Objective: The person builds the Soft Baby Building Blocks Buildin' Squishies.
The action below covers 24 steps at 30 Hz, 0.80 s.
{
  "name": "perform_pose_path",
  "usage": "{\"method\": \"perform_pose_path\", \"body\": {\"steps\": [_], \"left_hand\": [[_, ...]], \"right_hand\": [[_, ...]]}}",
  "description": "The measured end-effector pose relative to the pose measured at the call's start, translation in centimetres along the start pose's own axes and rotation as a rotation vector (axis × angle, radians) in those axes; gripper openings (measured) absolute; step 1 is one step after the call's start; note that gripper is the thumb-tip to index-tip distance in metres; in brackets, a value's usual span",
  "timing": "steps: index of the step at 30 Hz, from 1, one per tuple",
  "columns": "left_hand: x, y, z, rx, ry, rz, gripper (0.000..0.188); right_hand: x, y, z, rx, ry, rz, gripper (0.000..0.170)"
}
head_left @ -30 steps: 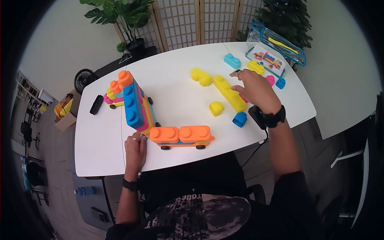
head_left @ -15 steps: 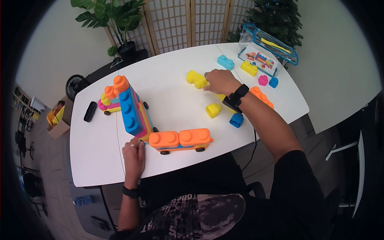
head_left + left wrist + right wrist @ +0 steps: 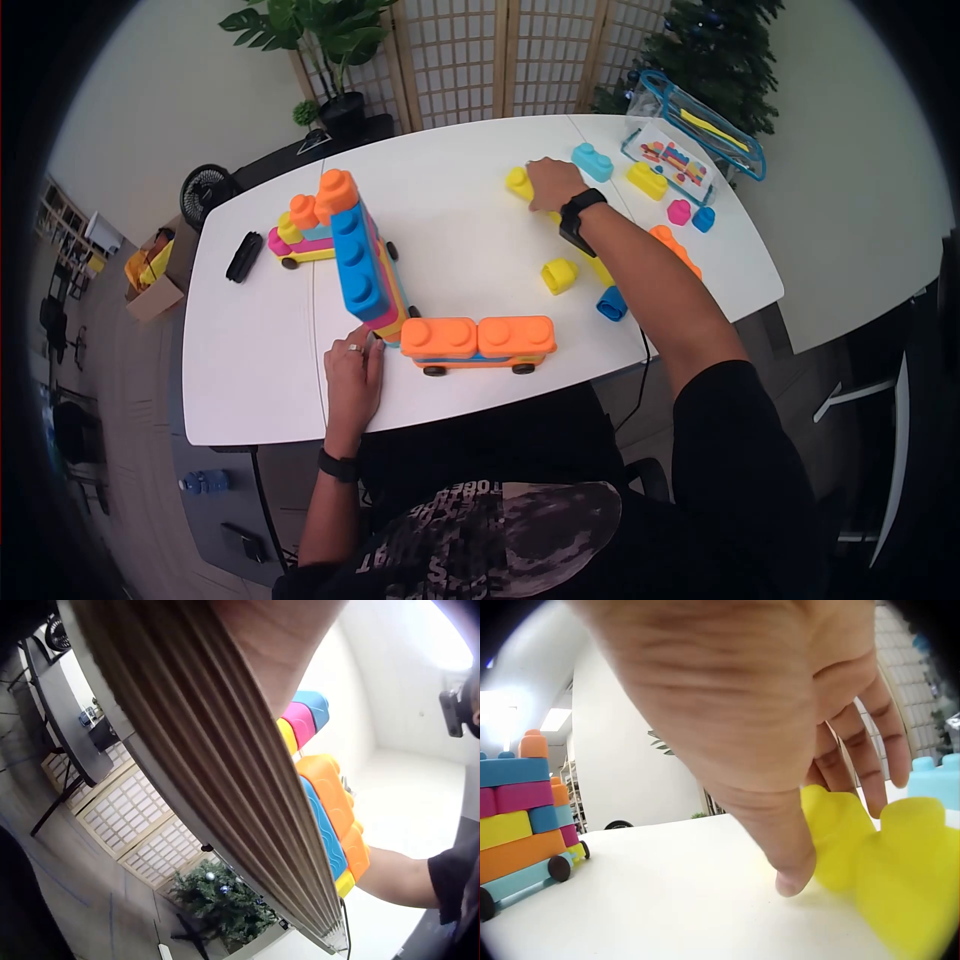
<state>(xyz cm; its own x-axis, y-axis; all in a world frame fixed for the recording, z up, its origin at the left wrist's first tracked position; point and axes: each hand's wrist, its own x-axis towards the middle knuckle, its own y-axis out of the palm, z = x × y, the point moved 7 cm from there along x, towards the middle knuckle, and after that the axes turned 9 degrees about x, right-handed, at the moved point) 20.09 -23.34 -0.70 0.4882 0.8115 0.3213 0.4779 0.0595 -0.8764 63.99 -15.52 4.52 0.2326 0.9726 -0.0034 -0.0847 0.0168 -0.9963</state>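
Observation:
My right hand [image 3: 555,185] reaches to the far middle of the table and grips a short yellow toy block [image 3: 518,182]. In the right wrist view my thumb lies along one side of this yellow block [image 3: 836,836], with the fingers at its other side. Under my right wrist, a longer yellow block [image 3: 601,271] is partly hidden. My left hand [image 3: 352,380] rests at the table's near edge, its fingertips close to the foot of a tall stack [image 3: 358,265] of blue, pink and yellow blocks on wheels. Beside that stack stands a wheeled orange block car [image 3: 477,338].
A small yellow block [image 3: 559,276] and a dark blue block [image 3: 612,303] lie near my right forearm. Light blue [image 3: 592,162], yellow [image 3: 647,181], pink [image 3: 679,211] and orange [image 3: 676,250] blocks lie farther right. A clear bag [image 3: 690,140] stands at the back right, a black case [image 3: 244,257] at left.
My right hand has moved left from over the long yellow block to the short yellow block and taken hold of it. My left hand stays by the tall stack.

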Motion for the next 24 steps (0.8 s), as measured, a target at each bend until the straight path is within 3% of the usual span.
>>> {"method": "perform_pose_path", "body": {"steps": [3,7,15,19,23,24], "left_hand": [[0.0,-0.1,0.0,-0.001,-0.007,0.005,0.038],[-0.2,-0.2,0.2,0.013,0.000,-0.002,0.041],[0.0,-0.8,-0.2,-0.040,0.011,-0.041,0.038],[0.0,-0.8,-0.5,-0.011,-0.025,0.003,0.038],[-0.1,-0.1,0.1,0.026,0.005,-0.001,0.044],[-0.1,-0.1,0.1,0.031,0.001,0.003,0.044]], "right_hand": [[-0.5,-0.7,-0.6,0.147,0.019,-0.005,0.043],[-2.5,-1.8,2.1,0.323,-0.127,0.107,0.058],[-8.5,-3.3,7.2,0.431,-0.145,0.219,0.058],[-7.8,-0.8,6.8,0.251,-0.214,0.089,0.062],[-8.1,0.1,6.4,0.244,-0.110,0.201,0.060],[-8.1,-0.3,5.9,0.274,-0.126,0.138,0.059]]}}
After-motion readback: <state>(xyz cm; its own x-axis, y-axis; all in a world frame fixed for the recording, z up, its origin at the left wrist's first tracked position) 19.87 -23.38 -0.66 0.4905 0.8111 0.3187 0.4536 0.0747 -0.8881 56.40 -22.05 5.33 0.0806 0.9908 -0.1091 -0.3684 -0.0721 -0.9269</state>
